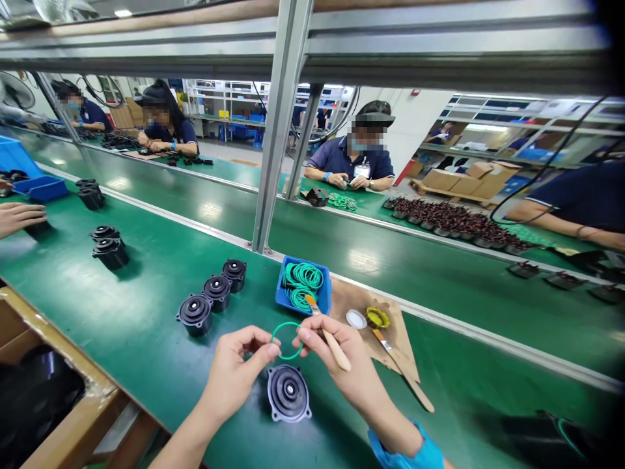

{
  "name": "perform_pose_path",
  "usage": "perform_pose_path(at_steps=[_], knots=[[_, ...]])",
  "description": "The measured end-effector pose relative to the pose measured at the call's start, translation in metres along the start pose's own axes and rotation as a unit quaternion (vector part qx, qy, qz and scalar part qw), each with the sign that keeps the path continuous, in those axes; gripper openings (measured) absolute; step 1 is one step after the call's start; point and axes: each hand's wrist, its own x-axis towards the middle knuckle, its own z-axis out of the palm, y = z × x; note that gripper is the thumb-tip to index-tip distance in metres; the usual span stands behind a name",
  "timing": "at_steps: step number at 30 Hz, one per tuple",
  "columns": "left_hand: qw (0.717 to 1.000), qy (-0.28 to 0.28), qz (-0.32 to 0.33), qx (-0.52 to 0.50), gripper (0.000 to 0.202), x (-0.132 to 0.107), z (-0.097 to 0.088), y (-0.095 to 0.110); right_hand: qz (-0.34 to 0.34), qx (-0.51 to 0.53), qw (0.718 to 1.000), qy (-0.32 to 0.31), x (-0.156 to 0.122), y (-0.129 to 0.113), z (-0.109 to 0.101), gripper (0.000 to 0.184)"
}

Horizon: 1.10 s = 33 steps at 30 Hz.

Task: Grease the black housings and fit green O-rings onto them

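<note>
A thin green rubber ring (288, 358) is stretched between my two hands. My left hand (240, 365) pinches its left side, and my right hand (336, 348) pinches its right side. A small brush (336, 348) with a wooden handle is also tucked in my right hand, bristles pointing up and away. Just below the ring, a round black motor housing (288, 393) with corner lugs stands on the green table. Behind my hands is a blue bin (280, 296) holding many more green rings (303, 277).
Three black housings (217, 286) stand in a row at left; others (110, 247) are farther left, near another person's hand (19, 218). On cardboard (403, 339) at right lie a second brush (405, 374), a yellow pot (377, 317) and a white lid (356, 318). A metal post (276, 130) rises behind.
</note>
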Motion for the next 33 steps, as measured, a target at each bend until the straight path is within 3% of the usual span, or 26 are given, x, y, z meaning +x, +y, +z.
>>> perform_pose_path(at_steps=[4, 9, 16, 19, 21, 24, 26, 33], knots=[[0.997, 0.042, 0.023, 0.061, 0.030, 0.002, 0.002, -0.001, 0.035, 0.042, 0.998, -0.009, -0.003, 0.003, 0.007, 0.045], [0.990, 0.082, 0.044, 0.107, 0.029, 0.000, -0.004, -0.007, 0.030, 0.034, 0.998, 0.042, -0.003, 0.006, 0.006, 0.045], [0.999, -0.041, 0.005, 0.016, 0.043, -0.010, 0.001, 0.012, 0.039, 0.065, 0.996, 0.047, 0.000, 0.010, 0.009, 0.046], [0.998, -0.056, -0.006, -0.040, 0.045, -0.008, -0.001, 0.018, 0.040, 0.090, 0.993, 0.058, 0.002, 0.010, 0.008, 0.046], [0.998, -0.021, 0.004, -0.053, 0.038, -0.006, -0.006, 0.017, 0.046, 0.110, 0.991, 0.066, 0.002, 0.010, 0.006, 0.045], [0.991, 0.117, 0.052, 0.038, 0.010, -0.002, -0.016, 0.011, 0.067, 0.146, 0.985, 0.058, 0.001, 0.007, 0.004, 0.047], [0.978, 0.160, 0.085, 0.108, 0.019, -0.002, -0.018, 0.010, 0.084, 0.167, 0.981, 0.045, 0.000, 0.005, 0.004, 0.050], [0.993, 0.047, 0.107, 0.026, 0.013, -0.002, 0.000, 0.038, 0.066, 0.158, 0.985, 0.031, -0.001, 0.003, 0.008, 0.050]])
